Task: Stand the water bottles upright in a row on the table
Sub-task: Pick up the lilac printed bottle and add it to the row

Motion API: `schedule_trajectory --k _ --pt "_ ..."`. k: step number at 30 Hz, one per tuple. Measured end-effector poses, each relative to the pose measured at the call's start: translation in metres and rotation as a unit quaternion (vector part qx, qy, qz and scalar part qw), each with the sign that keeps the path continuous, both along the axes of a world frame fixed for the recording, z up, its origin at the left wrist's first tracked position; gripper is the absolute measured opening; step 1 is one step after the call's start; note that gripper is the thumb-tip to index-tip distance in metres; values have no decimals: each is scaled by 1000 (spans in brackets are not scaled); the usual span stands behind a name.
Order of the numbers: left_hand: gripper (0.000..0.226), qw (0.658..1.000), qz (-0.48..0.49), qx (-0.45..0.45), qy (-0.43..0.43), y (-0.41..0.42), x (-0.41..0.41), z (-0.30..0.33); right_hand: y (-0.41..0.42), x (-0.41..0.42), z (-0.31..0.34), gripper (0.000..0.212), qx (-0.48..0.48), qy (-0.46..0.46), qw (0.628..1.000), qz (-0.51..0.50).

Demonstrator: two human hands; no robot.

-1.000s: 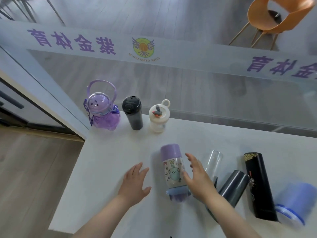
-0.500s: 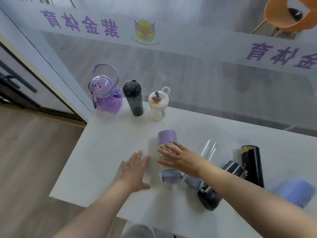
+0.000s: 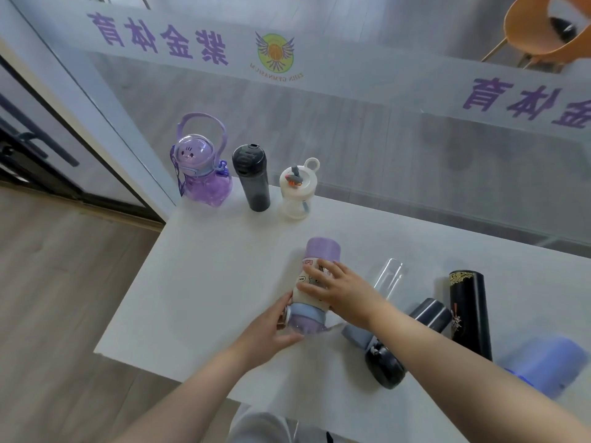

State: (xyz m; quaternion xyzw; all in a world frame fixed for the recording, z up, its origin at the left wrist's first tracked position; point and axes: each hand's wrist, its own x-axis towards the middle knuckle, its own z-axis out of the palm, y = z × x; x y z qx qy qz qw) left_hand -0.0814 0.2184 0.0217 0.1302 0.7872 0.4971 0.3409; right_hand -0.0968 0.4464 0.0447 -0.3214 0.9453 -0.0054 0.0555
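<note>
left hand (image 3: 271, 327) moved onto cartoon bottle (image 3: 315, 282) | both hands grip it | clear bottle (image 3: 388, 278) beside

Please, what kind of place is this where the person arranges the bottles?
Probably a sports centre or gym lobby, though that is a guess. The white table stands against a glass partition bearing a frosted band with purple characters and a winged emblem; an orange chair stands beyond it.

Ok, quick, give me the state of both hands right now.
Left hand: grips the lid end of the lying cartoon bottle.
Right hand: fingers curled over the same bottle's body, holding it.
</note>
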Motion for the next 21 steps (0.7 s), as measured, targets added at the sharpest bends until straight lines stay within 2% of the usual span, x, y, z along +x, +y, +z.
schedule_trajectory --k 4,8,10,14,17,19,21 --pt "58 996 72 50 12 -3 -1 17 11 2 2 88 -106 -63 990 -61" --pt "55 988 128 82 32 5 -13 39 15 9 13 89 -236 -116 951 -161" --pt "55 986 140 80 36 13 -24 50 11 14 19 89 -296 -148 916 -227" --pt "48 988 135 57 40 33 -43 72 5 23 24 76 -422 -190 821 -335" --pt "39 993 108 16 54 47 -55 80 9 29 26 70 -468 -200 775 -373" --pt "45 993 101 -8 59 55 -61 82 15 32 34 58 -503 -205 743 -392" --pt "51 993 98 -31 65 64 -65 85 19 35 42 46 -567 -201 682 -417"
